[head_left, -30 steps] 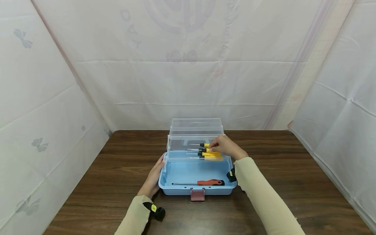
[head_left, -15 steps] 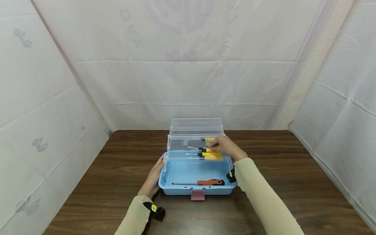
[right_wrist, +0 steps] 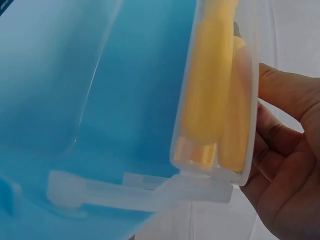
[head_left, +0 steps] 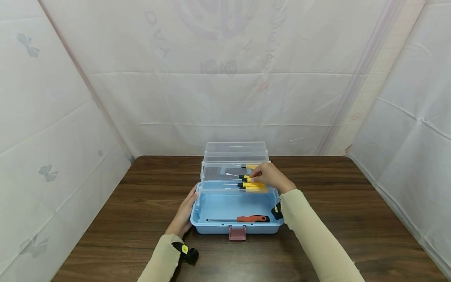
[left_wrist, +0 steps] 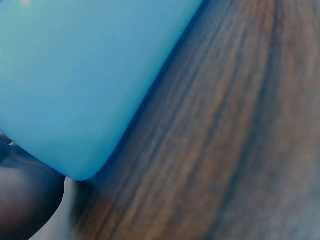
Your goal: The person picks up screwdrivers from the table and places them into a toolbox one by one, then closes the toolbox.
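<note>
A light-blue toolbox point(head_left: 225, 204) with a pink latch point(head_left: 237, 233) stands open on the table. My left hand point(head_left: 184, 215) lies along its left side, touching the wall; part of that hand shows at the box corner in the left wrist view. Over the clear tray point(head_left: 211, 185) at the back, my right hand point(head_left: 271, 177) pinches a yellow-and-black screwdriver point(head_left: 244, 177) by its handle. Several yellow-handled screwdrivers point(head_left: 258, 185) lie in this tray, their handles visible through its wall in the right wrist view. Another yellow-handled screwdriver point(head_left: 251, 166) lies farther back. Fingertips partly cover the pinched handle.
A red-handled screwdriver point(head_left: 253, 219) lies along the front inside the box. The clear lid point(head_left: 235, 147) is raised behind. A brown wooden table point(head_left: 141, 207) surrounds the box, with pale sheets point(head_left: 225, 102) hanging at the back and sides.
One yellow-handled screwdriver, near the right fingertips a second ago, now lies farther back. The pinched screwdriver has shifted slightly away from the others in the tray. The left hand has not moved.
</note>
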Demonstrator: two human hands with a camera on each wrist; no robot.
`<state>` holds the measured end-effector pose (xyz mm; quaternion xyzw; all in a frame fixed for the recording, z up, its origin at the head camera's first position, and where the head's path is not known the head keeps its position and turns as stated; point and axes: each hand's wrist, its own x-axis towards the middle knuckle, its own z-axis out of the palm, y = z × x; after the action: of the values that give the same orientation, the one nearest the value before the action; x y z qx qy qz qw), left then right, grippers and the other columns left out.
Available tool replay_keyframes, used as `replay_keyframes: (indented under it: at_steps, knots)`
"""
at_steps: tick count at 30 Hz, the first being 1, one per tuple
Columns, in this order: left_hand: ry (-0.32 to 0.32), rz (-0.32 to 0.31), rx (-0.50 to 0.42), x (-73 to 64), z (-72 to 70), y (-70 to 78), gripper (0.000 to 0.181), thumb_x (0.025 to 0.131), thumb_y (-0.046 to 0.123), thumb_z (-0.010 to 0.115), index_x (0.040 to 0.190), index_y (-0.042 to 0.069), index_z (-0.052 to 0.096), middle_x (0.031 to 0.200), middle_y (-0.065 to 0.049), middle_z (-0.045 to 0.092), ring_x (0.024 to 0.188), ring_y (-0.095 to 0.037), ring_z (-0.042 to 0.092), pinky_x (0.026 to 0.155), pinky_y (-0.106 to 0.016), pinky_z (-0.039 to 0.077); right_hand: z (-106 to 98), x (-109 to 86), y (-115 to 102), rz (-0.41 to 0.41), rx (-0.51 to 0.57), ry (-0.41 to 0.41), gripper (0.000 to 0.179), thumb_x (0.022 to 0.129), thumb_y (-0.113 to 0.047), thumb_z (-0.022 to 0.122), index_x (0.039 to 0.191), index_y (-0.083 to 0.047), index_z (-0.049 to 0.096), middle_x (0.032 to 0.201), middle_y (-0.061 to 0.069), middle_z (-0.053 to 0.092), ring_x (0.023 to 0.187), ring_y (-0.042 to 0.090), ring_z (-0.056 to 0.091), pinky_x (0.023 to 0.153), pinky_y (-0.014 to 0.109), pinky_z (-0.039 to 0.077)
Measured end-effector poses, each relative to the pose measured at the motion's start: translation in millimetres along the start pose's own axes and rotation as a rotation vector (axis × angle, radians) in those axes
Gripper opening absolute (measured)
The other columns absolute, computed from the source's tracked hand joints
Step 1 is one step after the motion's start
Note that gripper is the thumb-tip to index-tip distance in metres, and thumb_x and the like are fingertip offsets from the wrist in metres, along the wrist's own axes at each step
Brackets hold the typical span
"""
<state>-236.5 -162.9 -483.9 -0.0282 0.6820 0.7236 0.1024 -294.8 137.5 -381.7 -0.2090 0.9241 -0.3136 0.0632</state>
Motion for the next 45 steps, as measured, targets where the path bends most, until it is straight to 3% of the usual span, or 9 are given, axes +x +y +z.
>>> replay_keyframes:
  at_steps: [13,20,45]
  knots:
    - [-0.015,-0.002,-0.003,1.8,0.5,0.9,0.056,0.104,0.041,0.033,0.155,0.027,0.015,0.163,-0.006,0.008,0.150,-0.032,0.007,0.118,-0.055,0.012,-4,-4.2,4,0.046,0.026,0.014,0.020,0.088,-0.011,0.069,0.106,-0.005,0.074,0.104,0.008,0.071,0.084,0.017,0.061,0.085,0.036,0.056]
    - [-0.022,-0.001,-0.002,0.7,-0.1,1.4,0.057,0.104,0.041,0.034,0.155,0.027,0.014,0.163,-0.007,0.008,0.150,-0.033,0.007,0.118,-0.056,0.012,-8,-8.4,6,0.077,0.024,0.018,0.017,0.087,-0.011,0.069,0.103,-0.006,0.074,0.102,0.008,0.070,0.083,0.017,0.060,0.083,0.036,0.056]
    - [-0.030,0.003,-0.015,2.8,-1.7,-0.3,0.057,0.104,0.040,0.033,0.156,0.026,0.013,0.163,-0.006,0.007,0.150,-0.032,0.006,0.119,-0.054,0.011,-19,-24.2,21,0.075,0.006,0.064,0.023,0.089,-0.014,0.068,0.110,-0.006,0.071,0.101,0.008,0.067,0.083,0.018,0.058,0.076,0.032,0.055]
